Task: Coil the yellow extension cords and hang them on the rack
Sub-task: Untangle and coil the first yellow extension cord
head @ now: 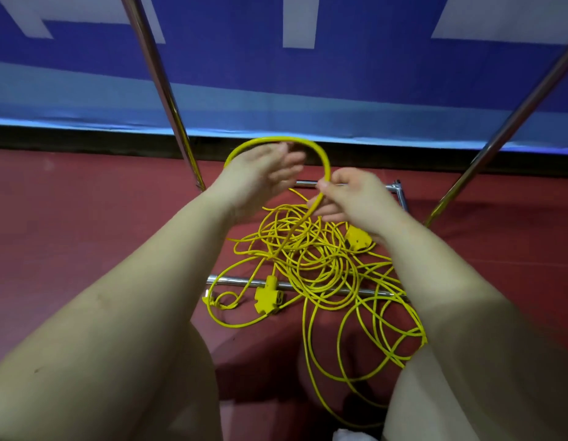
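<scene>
**One raised loop of yellow cord above a tangled heap**

One arch of yellow extension cord (278,141) stands upright at the centre of the frame, its crown toward the upper edge and its two legs running down toward the hands. The right leg passes through the right hand (356,202), which pinches it between thumb and curled fingers, then slants down and left into the heap. The left leg drops behind the left hand (260,179); this hand is blurred, its fingers look extended and loose, and whether they grasp the cord cannot be told.

Below the hands, at centre and lower right of the frame, the rest of the cord lies as a tangled pile (311,262) of thin, glossy, bright yellow loops on the red floor (85,218), with no single long axis. Larger loops trail out toward the lower right. A yellow multi-outlet socket block (266,297) lies at the pile's lower left edge, its long axis roughly vertical in the frame. A second yellow socket block (357,238) shows partly under the right wrist.

Chrome base bars of the rack (324,289) run under the pile. Two chrome uprights (161,87) rise slanting to the upper left and upper right. A blue banner (372,74) with pale shapes fills the top of the frame.
</scene>
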`<state>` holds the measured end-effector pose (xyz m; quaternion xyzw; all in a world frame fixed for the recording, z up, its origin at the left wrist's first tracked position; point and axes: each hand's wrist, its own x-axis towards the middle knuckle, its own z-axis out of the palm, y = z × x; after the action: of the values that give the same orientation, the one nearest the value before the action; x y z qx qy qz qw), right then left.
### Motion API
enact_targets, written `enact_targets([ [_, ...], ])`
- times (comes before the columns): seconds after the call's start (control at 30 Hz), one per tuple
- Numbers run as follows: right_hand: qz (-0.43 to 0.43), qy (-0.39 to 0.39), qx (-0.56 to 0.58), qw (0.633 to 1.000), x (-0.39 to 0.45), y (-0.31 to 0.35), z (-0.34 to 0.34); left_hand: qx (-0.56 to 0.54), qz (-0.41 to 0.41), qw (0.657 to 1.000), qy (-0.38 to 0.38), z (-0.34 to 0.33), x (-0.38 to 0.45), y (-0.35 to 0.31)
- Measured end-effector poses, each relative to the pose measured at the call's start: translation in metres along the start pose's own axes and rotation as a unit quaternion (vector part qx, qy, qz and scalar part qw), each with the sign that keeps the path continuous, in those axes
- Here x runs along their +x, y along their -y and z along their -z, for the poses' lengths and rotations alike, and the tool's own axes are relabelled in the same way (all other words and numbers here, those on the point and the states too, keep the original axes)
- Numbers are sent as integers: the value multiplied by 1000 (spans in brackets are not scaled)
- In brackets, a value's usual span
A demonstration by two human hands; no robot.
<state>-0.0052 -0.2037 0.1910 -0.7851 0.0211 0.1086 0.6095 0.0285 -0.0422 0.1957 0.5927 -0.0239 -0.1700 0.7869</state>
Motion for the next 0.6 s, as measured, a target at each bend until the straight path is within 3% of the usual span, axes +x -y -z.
enact_targets([
  [0.07, -2, -40, 123, 992, 0, 8, 13, 167, 42, 982, 72, 5, -2, 11],
  [0.13, -3, -71, 243, 967, -2, 15, 25, 325, 77, 930, 156, 7, -5, 22],
  [0.2, -9, -96, 336, 937, -2, 18, 33, 415, 57, 893, 163, 7, -4, 28],
  [0.27, -5, -107, 403, 909, -3, 21, 37, 406, 28, 904, 134, 2, -3, 29],
  [0.33, 12, -102, 429, 898, -2, 22, 39, 332, 12, 937, 104, -5, -3, 28],
  [0.4, 12, -80, 349, 934, -1, 19, 37, 244, -3, 967, 75, -12, -4, 23],
  [0.47, 2, -34, 122, 992, -2, 7, 30, 151, -8, 988, 34, -16, -2, 18],
  [0.53, -3, 57, -80, 995, -5, -5, 18, 46, -1, 999, -13, -15, 1, 12],
  [0.6, -5, 114, -149, 982, -6, -13, 7, -32, 7, 999, -41, -13, 2, 7],
])
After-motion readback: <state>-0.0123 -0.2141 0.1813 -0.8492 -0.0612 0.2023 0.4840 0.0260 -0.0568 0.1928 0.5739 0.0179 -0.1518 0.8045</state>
